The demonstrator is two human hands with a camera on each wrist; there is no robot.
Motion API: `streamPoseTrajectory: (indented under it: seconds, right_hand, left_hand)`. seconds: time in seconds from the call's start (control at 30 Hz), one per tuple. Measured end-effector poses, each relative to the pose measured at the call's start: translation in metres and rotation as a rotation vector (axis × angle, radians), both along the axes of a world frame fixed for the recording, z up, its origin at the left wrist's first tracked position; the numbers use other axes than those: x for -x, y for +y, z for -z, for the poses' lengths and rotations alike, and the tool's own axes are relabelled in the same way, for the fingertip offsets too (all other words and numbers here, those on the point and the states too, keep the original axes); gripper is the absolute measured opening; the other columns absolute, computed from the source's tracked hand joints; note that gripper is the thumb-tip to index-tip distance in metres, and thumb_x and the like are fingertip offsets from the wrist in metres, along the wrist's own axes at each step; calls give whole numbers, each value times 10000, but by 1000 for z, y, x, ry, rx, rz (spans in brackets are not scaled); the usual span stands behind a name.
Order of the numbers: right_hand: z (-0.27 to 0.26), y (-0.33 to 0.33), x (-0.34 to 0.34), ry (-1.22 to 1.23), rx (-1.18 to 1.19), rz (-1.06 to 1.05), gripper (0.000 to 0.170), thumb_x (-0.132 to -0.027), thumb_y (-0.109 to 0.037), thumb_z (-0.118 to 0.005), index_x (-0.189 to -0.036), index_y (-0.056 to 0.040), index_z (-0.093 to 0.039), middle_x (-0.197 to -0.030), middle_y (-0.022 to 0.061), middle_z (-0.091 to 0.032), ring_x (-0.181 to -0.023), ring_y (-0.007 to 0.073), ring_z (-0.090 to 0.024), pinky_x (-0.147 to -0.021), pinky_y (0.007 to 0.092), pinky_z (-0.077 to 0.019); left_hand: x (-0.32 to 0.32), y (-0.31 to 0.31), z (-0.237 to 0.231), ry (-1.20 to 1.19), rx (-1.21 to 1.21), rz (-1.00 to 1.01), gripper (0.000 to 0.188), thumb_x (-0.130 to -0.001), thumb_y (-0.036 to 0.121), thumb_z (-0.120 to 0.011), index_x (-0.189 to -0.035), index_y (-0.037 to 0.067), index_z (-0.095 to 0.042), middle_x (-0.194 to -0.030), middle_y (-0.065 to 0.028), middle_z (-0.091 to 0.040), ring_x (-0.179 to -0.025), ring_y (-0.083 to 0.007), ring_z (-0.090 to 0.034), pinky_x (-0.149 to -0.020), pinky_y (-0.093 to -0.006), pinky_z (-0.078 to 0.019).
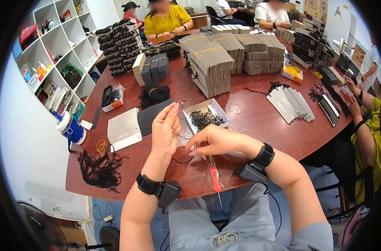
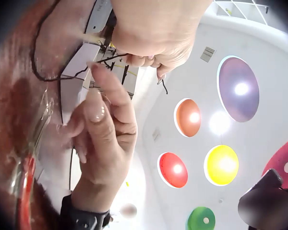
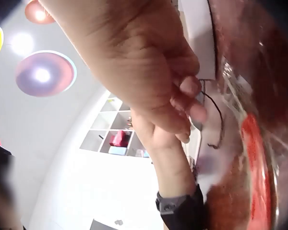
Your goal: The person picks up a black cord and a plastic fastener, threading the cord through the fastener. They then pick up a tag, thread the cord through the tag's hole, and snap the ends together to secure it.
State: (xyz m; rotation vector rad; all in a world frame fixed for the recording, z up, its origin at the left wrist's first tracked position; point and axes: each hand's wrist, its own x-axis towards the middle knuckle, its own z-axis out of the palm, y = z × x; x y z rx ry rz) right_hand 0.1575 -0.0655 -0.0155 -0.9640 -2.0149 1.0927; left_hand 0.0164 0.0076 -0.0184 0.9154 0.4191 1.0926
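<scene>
My left hand (image 1: 167, 125) is raised over the table's near side, thumb and fingertips pinching a thin black cord (image 2: 105, 59). A short end of the cord pokes out past the fingertips; the rest hangs in a loose loop. My right hand (image 1: 219, 140) hovers beside it, fingers loosely bent. In the left wrist view its index fingertip overlaps the cord, with thumb and finger apart. Below the right hand, a red-handled tool (image 1: 215, 178) with a thin metal tip lies across the table edge. Behind the hands, a white box (image 1: 222, 112) contains small black pieces.
A tangle of black cords (image 1: 100, 169), a blue bottle (image 1: 73, 129) and a grey card (image 1: 124, 129) lie left. Banded card stacks (image 1: 209, 62) stand behind the box; fanned cards (image 1: 288, 104) lie right. Other people sit around the table (image 1: 257, 146).
</scene>
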Motion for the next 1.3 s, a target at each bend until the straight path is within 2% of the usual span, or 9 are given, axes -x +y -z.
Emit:
streamPoseTrajectory:
  seconds: [0.17, 0.3, 0.4, 0.47, 0.57, 0.7, 0.87, 1.03, 1.3]
  right_hand:
    - [10, -8, 12, -478, -277, 104, 231, -688, -229, -636, -771, -40, -532, -593, 90, -556, -562, 225, -554, -527, 308, -411]
    - [9, -1, 4, -511, -164, -73, 219, -722, -220, -621, -805, -41, -526, -590, 57, -549, -527, 166, -534, -492, 274, -399]
    - [1, 0, -1, 274, 273, -28, 143, -790, -199, -569, -753, -63, -538, -578, -49, -485, -521, 7, -429, -438, 158, -330]
    - [-7, 1, -8, 716, 240, 227, 120, -807, -195, -541, -794, -76, -535, -574, -62, -461, -465, 5, -380, -409, 145, -290]
    - [-8, 13, -33, 1233, 401, 142, 117, -841, -196, -491, -858, -81, -504, -553, -55, -402, -410, 17, -298, -373, 154, -255]
    - [-7, 21, -46, 1463, 429, -26, 130, -874, -158, -423, -866, -45, -485, -536, -35, -356, -410, 30, -299, -364, 149, -236]
    - [-5, 20, -40, 1244, 351, 196, 143, -842, -213, -498, -804, -75, -501, -543, -45, -428, -413, 20, -321, -380, 146, -256]
    - [6, 18, -15, 793, 243, 424, 124, -809, -209, -556, -816, -88, -533, -592, -55, -487, -472, -4, -396, -417, 136, -279]
    - [5, 13, -8, 646, 201, 425, 139, -811, -204, -553, -851, -72, -545, -579, -57, -476, -486, -5, -397, -430, 133, -289]
  left_hand:
    - [-2, 2, 2, 23, 2, -18, 168, -818, 103, -524, -959, 15, -551, -525, 79, -346, -415, -7, -238, -364, -159, -184]
    - [3, 11, 6, -14, 40, -119, 188, -806, 104, -544, -967, 7, -543, -538, 77, -366, -411, -5, -246, -361, -160, -183]
    - [5, 16, 12, -54, 66, -123, 195, -793, 106, -566, -957, 2, -544, -544, 74, -392, -407, -1, -258, -361, -156, -182]
    - [2, 13, 13, -17, 109, -98, 190, -790, 105, -570, -949, 5, -547, -525, 79, -373, -407, -2, -256, -360, -156, -179]
    - [-2, 10, 17, 15, 101, -77, 184, -787, 107, -574, -943, 13, -550, -507, 85, -343, -401, -2, -242, -360, -157, -175]
    - [-2, 10, 17, 49, 112, -97, 184, -788, 105, -573, -942, 9, -546, -501, 87, -328, -393, -3, -226, -358, -159, -169]
    - [0, 11, 19, 31, 119, -74, 186, -790, 98, -568, -948, 5, -542, -528, 71, -373, -407, -5, -243, -365, -159, -182]
    - [-7, 0, 15, -27, 127, 120, 183, -806, 116, -541, -962, 21, -544, -814, 28, -537, -547, -22, -382, -394, -139, -267]
    - [-1, -1, 14, -23, 122, 307, 143, -800, 110, -548, -925, 54, -587, -675, 15, -532, -544, -44, -447, -421, -160, -300]
